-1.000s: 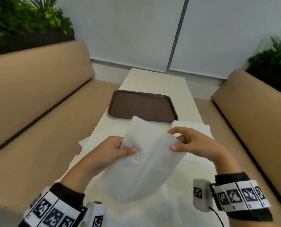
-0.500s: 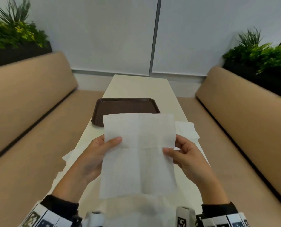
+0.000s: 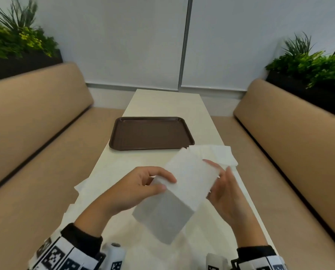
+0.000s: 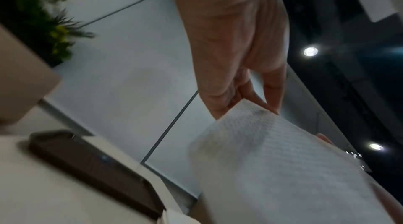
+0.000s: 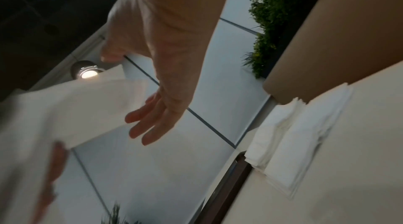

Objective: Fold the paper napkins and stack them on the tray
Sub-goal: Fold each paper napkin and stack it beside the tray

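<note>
A white, square paper napkin (image 3: 179,189), bent along a crease into two slanted panels, is held in the air above the long cream table (image 3: 163,102), at about 6 o'clock from the dark brown rectangular plastic tray (image 3: 151,134); the left hand (image 3: 135,189) pinches its left edge at 9 o'clock, thumb on top and curled fingers beneath; the right hand (image 3: 224,189) stands at the napkin's 3 o'clock edge, its fingers (image 5: 150,122) straight and spread, touching the paper rather than closing round it, thumb behind the upper panel; the tray lies flat on the table, bare inside; a stack of white unfolded napkins (image 3: 216,152) rests on the table at 4 o'clock from the tray, touching its near right corner; tan padded benches (image 3: 36,117) flank the table at 9 and 3 o'clock.
</note>
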Demonstrator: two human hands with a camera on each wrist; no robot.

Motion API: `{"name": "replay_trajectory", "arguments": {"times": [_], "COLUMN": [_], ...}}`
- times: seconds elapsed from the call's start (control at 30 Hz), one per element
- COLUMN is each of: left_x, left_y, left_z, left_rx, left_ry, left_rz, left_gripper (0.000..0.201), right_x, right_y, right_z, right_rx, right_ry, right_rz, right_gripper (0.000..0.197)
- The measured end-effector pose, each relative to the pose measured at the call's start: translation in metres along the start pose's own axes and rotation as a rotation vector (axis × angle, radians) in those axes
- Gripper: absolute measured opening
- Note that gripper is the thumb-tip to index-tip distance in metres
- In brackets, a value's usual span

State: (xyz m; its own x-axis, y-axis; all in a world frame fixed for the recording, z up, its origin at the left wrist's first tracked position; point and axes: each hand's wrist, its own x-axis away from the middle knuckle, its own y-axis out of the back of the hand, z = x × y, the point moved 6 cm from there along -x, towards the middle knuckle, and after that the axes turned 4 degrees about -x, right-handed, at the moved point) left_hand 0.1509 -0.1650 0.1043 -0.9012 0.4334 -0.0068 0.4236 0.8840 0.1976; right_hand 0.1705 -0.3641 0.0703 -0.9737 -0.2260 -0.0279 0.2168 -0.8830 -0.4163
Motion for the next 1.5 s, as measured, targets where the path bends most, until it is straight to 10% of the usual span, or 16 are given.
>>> {"name": "replay_trajectory", "arguments": {"times": [0.07, 0.2, 0.4, 0.77, 1.3, 1.5], "left_x": [0.001, -0.005, -0.023, -0.178, -0.242, -0.194], "left_y": [-0.002, -0.008, -0.008, -0.042, -0.086, -0.051], "left_z": [-0.009, -0.011, 0.044, 0.115, 0.169, 0.133], "left_rx": [-0.182, -0.340, -0.274, 0.136, -0.598, -0.459], "left_ry": [-0.013, 0.008, 0.207, 0.315, 0.320, 0.271], "left_rz": [0.111, 0.293, 0.306, -0.278, -0.169, -0.052], "left_gripper": [0.019, 0.029, 0.020, 0.020, 0.036, 0.025], "right_x": [0.002, 0.007, 0.011, -0.052, -0.103, -0.083], "right_y": [0.002, -0.002, 0.058, 0.187, 0.223, 0.190], "right_z": [0.003, 0.003, -0.005, -0.005, -0.042, -0.020], "right_rx": [0.021, 0.328, 0.463, 0.771, 1.486, 1.638], "right_ry": [-0.023, -0.116, -0.127, -0.159, -0.467, -0.679], "right_rz": [0.078, 0.200, -0.052, -0.477, -0.424, -0.375], "right_gripper": [0.101, 0.075, 0.016, 0.028, 0.043, 0.057]}}
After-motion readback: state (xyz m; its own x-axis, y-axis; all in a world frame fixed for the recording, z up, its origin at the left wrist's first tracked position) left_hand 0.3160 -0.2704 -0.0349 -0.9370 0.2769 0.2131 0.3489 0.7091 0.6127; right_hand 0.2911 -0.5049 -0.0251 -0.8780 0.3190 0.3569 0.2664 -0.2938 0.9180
